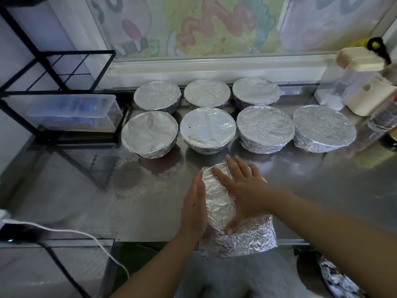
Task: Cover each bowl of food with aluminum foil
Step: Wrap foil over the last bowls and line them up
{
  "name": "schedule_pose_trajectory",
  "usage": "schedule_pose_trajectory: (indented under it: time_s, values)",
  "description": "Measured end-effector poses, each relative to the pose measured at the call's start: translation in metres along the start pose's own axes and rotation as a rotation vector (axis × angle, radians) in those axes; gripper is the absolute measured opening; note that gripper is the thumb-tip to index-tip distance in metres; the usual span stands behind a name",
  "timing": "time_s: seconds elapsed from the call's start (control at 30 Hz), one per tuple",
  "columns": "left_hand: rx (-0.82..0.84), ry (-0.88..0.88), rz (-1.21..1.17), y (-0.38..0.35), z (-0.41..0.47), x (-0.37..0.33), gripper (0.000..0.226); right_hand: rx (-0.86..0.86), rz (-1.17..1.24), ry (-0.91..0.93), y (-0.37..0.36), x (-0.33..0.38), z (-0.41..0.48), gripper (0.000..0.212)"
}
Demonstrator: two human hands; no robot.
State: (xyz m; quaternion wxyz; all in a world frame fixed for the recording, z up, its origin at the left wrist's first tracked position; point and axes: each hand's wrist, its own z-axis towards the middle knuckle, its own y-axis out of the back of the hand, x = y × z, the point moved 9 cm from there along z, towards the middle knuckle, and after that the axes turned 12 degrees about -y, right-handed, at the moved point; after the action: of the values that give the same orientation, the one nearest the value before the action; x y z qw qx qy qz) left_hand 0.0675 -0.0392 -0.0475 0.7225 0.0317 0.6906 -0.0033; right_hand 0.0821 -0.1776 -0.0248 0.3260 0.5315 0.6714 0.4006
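Fingers (234, 171) straight, gripping nothing | left hand (194, 209) presses side of foil-covered bowl (217, 201) | right hand (243, 190) flat on top

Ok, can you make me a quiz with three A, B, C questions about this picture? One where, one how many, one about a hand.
1. Where is the bowl that the left hand and right hand touch? A) on the floor B) at the near edge of the counter C) on a chair
2. How many covered bowls stand in the two rows behind it? A) four B) ten C) seven
3. What is the right hand doing? A) lying flat on top of the bowl B) making a fist C) holding a spoon
Answers: 1 B, it sits by the near edge; 2 C, three behind, four in front; 3 A, its fingers lie straight and spread.
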Motion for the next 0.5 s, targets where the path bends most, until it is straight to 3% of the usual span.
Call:
schedule_pose_trajectory:
  time_s: [0.2, 0.33, 0.43, 0.5]
  values:
    - [-0.085, 0.071, 0.097, 0.015, 0.008, -0.006, 0.046, -0.032, 0.05, -0.089, 0.0, -0.004, -0.003, 0.155]
    - [-0.233, -0.083, 0.433, 0.038, 0.018, -0.043, 0.029, 0.001, 0.231, -0.312, -0.002, -0.016, -0.013, 0.151]
    - [-0.27, -0.239, 0.49, 0.031, 0.005, -0.067, 0.044, 0.037, 0.366, -0.438, 0.0, -0.025, -0.022, 0.14]
    - [-0.21, -0.227, 0.484, 0.012, -0.01, -0.065, 0.052, 0.024, 0.386, -0.465, 0.008, -0.033, -0.024, 0.133]
